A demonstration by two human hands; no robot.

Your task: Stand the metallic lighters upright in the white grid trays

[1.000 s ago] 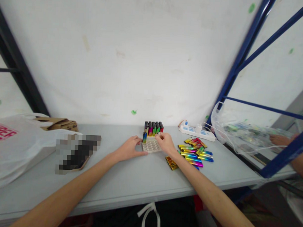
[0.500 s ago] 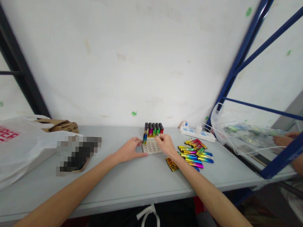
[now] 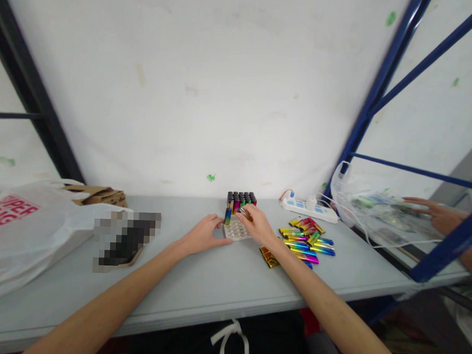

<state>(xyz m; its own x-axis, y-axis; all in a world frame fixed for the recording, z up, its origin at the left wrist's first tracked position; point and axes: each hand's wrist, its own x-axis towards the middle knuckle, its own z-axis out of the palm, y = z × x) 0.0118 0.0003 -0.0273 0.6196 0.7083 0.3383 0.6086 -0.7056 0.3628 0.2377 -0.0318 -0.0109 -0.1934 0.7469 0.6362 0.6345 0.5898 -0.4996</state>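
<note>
A white tray (image 3: pixel 236 229) with rows of round-edged pockets lies on the table. One blue-and-gold lighter (image 3: pixel 228 216) stands upright in its far left part. Behind it, several black-topped, brightly coloured lighters (image 3: pixel 235 202) stand in packed rows. My left hand (image 3: pixel 205 234) grips the tray's left side, thumb along the near edge and fingertips beside the standing lighter. Over the tray's far right part is my right hand (image 3: pixel 257 225), its fingers closed on a shiny lighter (image 3: pixel 243 212) that they partly hide. Metallic rainbow lighter sleeves (image 3: pixel 301 241) are heaped right of my right wrist.
A white power strip (image 3: pixel 310 209) with plugs and cords lies at the back right. A phone (image 3: pixel 129 240), blurred out, and a white plastic bag (image 3: pixel 33 232) are on the left. Beyond a blue metal post (image 3: pixel 362 119), another person's hand (image 3: pixel 436 212) is near clear plastic bags.
My right hand has tilted and shifted slightly over the tray, and a shiny lighter now shows at its fingertips. My left hand keeps its place. The other person's hand has moved, fingers stretched out.
</note>
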